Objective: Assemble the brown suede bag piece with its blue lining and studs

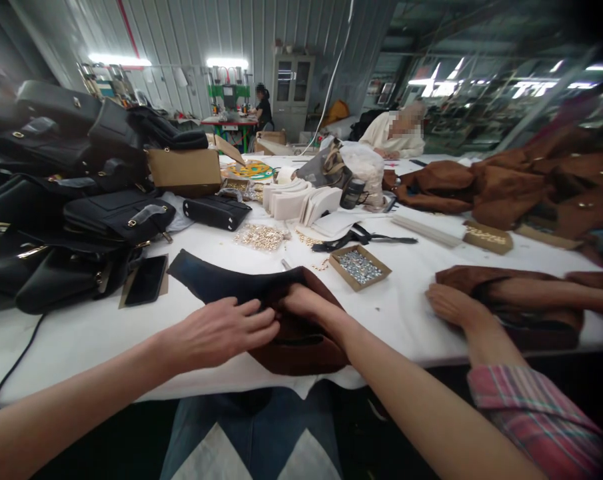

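Note:
A brown suede bag piece with a dark lining [241, 283] lies at the near edge of the white table [411, 293]. My left hand [221, 332] rests on its near left part with the fingers stretched out and together, flat on the material. Just to its right, my right hand [306, 303] presses on the same piece with its fingers curled down into a fold; what they pinch is hidden.
A stack of black handbags [71, 200] fills the left side, with a phone [145, 280] beside it. A small box of silver rivets [360, 267] and a heap of gold fittings [261, 237] lie ahead. A co-worker's hand [451, 305] holds brown material at right.

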`<state>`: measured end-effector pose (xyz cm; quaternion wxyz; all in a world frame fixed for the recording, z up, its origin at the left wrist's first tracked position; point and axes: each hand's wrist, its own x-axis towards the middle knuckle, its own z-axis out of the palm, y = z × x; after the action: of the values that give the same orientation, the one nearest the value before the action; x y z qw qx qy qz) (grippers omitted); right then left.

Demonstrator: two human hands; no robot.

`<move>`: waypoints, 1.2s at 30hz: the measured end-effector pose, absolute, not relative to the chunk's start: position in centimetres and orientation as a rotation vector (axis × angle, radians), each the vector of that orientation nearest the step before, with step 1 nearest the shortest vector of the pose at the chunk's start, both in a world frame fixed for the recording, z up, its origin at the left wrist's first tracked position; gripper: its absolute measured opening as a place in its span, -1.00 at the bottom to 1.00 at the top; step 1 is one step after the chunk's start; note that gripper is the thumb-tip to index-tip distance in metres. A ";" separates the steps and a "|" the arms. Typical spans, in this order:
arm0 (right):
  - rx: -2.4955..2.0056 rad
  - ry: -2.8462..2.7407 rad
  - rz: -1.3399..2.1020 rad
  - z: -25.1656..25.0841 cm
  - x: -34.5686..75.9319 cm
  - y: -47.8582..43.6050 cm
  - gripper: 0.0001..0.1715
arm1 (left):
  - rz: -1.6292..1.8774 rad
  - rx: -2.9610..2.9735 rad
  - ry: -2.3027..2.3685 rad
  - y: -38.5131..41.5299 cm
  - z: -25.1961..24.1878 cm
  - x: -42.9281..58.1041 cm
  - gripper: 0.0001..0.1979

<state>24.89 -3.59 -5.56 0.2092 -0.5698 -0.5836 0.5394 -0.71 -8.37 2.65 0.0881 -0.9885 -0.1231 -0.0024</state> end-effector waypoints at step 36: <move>-1.621 -2.211 1.449 -3.8 25.3 -3.5 -0.78 | -0.125 -3.339 -0.423 -6.6 1.0 -2.9 -0.40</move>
<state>25.26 -3.48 -3.78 0.0202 -0.5226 -0.7128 0.4673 -2.91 -6.59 1.03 -0.1129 -0.9850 -0.1249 -0.0368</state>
